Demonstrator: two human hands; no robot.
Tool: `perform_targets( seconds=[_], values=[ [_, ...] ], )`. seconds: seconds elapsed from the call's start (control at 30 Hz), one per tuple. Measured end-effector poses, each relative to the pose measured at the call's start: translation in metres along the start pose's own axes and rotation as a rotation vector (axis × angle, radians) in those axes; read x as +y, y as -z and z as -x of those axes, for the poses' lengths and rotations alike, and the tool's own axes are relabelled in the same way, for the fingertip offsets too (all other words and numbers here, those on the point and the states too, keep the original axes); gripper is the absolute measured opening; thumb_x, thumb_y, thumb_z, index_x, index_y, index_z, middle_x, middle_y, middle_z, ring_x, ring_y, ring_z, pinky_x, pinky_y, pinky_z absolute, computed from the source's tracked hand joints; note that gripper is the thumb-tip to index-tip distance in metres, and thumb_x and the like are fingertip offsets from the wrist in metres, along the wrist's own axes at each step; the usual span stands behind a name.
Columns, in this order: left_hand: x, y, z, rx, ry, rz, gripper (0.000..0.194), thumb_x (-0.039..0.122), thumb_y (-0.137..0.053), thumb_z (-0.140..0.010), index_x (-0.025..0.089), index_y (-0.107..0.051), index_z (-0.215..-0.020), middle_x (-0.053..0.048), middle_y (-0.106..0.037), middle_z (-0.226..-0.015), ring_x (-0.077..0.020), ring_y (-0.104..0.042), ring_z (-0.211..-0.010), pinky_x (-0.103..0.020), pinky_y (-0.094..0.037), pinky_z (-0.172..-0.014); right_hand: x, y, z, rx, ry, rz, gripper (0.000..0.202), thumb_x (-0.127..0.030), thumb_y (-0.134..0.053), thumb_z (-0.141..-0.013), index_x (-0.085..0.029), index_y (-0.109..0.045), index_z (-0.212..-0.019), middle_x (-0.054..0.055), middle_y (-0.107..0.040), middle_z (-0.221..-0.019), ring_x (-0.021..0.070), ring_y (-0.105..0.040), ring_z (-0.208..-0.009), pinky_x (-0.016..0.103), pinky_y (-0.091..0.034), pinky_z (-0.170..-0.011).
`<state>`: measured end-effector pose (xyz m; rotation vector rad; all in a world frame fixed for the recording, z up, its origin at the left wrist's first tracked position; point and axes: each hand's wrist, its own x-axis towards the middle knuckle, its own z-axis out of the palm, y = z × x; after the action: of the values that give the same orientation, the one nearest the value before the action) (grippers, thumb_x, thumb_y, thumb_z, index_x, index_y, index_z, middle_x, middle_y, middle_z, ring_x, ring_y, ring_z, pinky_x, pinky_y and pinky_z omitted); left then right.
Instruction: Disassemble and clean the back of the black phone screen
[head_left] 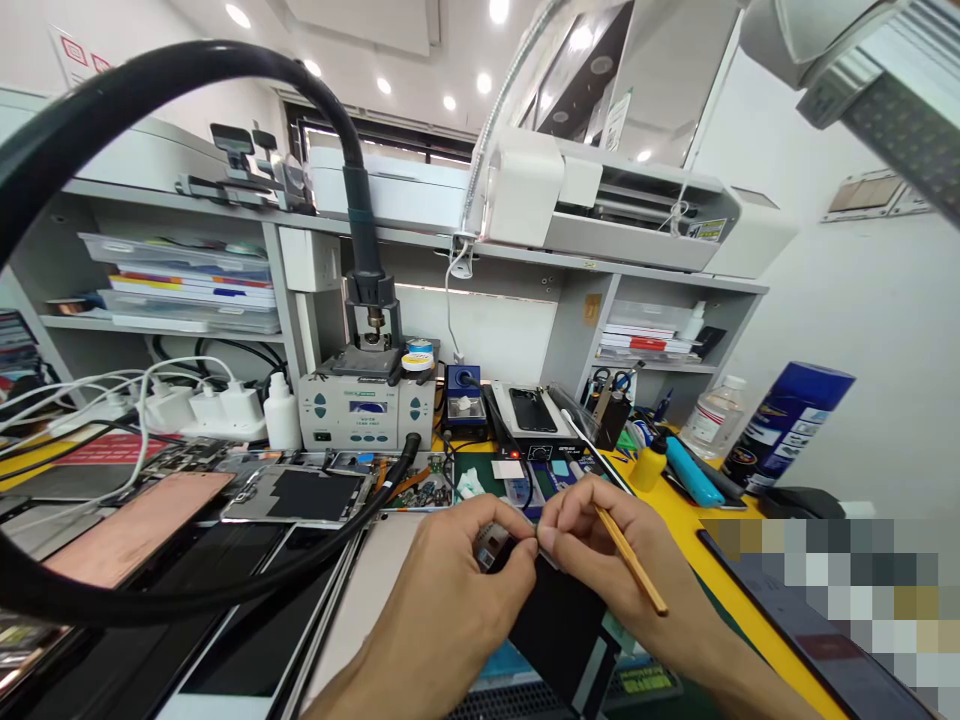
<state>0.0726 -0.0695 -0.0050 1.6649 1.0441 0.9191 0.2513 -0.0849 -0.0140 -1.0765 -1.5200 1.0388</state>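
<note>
A black flat panel [559, 625] with a grey strip near its lower end lies tilted under both hands, its upper part partly covered by fingers. My left hand [457, 575] is closed, thumb and forefinger pinched at the panel's upper edge; what lies between the tips is hidden. Close against it, my right hand [607, 545] also pinches near that edge. A thin tan stick [631, 562], wooden in look, passes between its fingers and points down to the right. By the left fingertips shows a small piece of the panel's end with grey parts [491, 545].
Tablets and screens [247, 610] are stacked at left under a thick black hose [247, 590]. Behind stand a grey rework station [367, 415], a heating plate holding a phone [531, 408] and a yellow bottle [649, 463]. A blue spray can [787, 425] and a dark tablet [810, 620] lie right.
</note>
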Motion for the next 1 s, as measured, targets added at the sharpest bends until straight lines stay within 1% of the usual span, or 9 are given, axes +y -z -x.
perform_targets(
  seconds=[0.17, 0.37, 0.5, 0.67, 0.8, 0.9, 1.0],
  values=[
    [-0.002, -0.002, 0.000, 0.022, 0.032, -0.014, 0.019, 0.032, -0.057, -0.083, 0.019, -0.067, -0.076, 0.006, -0.042, -0.058, -0.0114, -0.031, -0.054, -0.025, -0.023, -0.047, -0.004, -0.001, 0.002, -0.024, 0.018, -0.014, 0.019, -0.026, -0.069, -0.090, -0.021, -0.054, -0.080, -0.003, -0.062, -0.087, 0.0106, -0.057, -0.075, 0.020, -0.044, -0.067],
    [-0.013, -0.004, -0.002, 0.054, 0.019, -0.024, 0.018, 0.033, -0.056, -0.083, 0.021, -0.065, -0.073, 0.007, -0.039, -0.055, -0.0108, -0.028, -0.051, -0.026, -0.019, -0.045, -0.001, 0.000, 0.002, -0.041, 0.006, -0.020, 0.021, -0.027, -0.068, -0.091, -0.021, -0.052, -0.080, -0.003, -0.061, -0.088, 0.0101, -0.055, -0.073, 0.020, -0.042, -0.065],
    [-0.009, -0.004, -0.002, 0.029, 0.053, 0.011, 0.017, 0.031, -0.057, -0.082, 0.020, -0.061, -0.071, 0.006, -0.039, -0.054, -0.0104, -0.029, -0.052, -0.025, -0.019, -0.046, -0.003, -0.001, 0.001, -0.038, -0.003, -0.016, 0.023, -0.029, -0.069, -0.091, -0.021, -0.051, -0.079, -0.002, -0.062, -0.087, 0.0111, -0.053, -0.072, 0.023, -0.042, -0.064],
    [-0.004, -0.004, -0.003, 0.023, 0.111, 0.036, 0.014, 0.032, -0.058, -0.079, 0.020, -0.059, -0.071, 0.008, -0.034, -0.051, -0.0096, -0.025, -0.050, -0.025, -0.016, -0.046, -0.006, -0.002, 0.001, -0.028, -0.014, 0.008, 0.023, -0.031, -0.070, -0.089, -0.021, -0.052, -0.079, -0.001, -0.060, -0.083, 0.0114, -0.052, -0.069, 0.024, -0.041, -0.062],
    [-0.001, -0.003, -0.002, 0.010, 0.146, 0.031, 0.012, 0.031, -0.059, -0.077, 0.020, -0.060, -0.072, 0.010, -0.031, -0.048, -0.0090, -0.022, -0.048, -0.025, -0.014, -0.045, -0.001, -0.001, 0.003, -0.032, 0.019, 0.052, 0.016, -0.025, -0.068, -0.091, -0.022, -0.054, -0.085, -0.001, -0.060, -0.087, 0.0112, -0.055, -0.072, 0.023, -0.044, -0.063],
    [0.000, -0.002, -0.002, 0.015, 0.136, 0.052, 0.012, 0.029, -0.060, -0.075, 0.019, -0.062, -0.071, 0.008, -0.036, -0.051, -0.0092, -0.026, -0.050, -0.024, -0.017, -0.046, 0.004, -0.001, 0.004, -0.040, 0.056, 0.102, 0.010, -0.021, -0.065, -0.092, -0.023, -0.055, -0.090, 0.000, -0.060, -0.093, 0.0129, -0.060, -0.078, 0.024, -0.047, -0.069],
    [-0.002, -0.003, -0.002, 0.024, 0.108, 0.066, 0.013, 0.029, -0.060, -0.076, 0.018, -0.063, -0.070, 0.006, -0.041, -0.055, -0.0099, -0.030, -0.054, -0.024, -0.020, -0.047, 0.007, -0.002, 0.005, -0.031, 0.065, 0.152, 0.010, -0.019, -0.064, -0.091, -0.023, -0.055, -0.090, 0.001, -0.061, -0.093, 0.0147, -0.062, -0.080, 0.026, -0.049, -0.070]
  ],
)
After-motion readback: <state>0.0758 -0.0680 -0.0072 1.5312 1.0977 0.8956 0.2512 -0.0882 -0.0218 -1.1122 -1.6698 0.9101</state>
